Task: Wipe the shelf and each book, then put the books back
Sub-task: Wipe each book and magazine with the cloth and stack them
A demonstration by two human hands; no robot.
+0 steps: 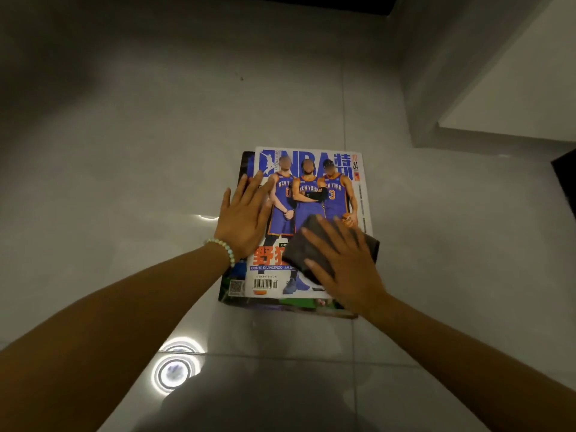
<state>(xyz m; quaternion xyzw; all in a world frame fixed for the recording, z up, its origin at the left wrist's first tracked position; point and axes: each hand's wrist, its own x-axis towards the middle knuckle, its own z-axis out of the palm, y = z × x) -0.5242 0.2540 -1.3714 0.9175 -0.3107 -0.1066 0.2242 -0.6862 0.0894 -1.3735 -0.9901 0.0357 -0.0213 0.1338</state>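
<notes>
Top magazine (330, 194): it lies cover up on the tiled floor (156, 135), on a second book (232, 288) that shows at its left and lower edges.
Cloth (307, 241): dark and folded, it lies flat on the lower right part of the cover.
Right hand (346, 263): fingers straight and spread, it presses the cloth down without gripping it.
Left hand (244, 219): flat with fingers spread, it rests on the cover's left edge.
Risk: I think the glossy cover can slide over the book below if the left hand lifts. A hard push toward an edge may crease it.
Around: a white ledge (514, 88) at upper right, maybe the shelf, I cannot tell. There is a lamp reflection (174, 372) on the floor.
In the way: the left hand covers a strip that the cloth cannot reach.
</notes>
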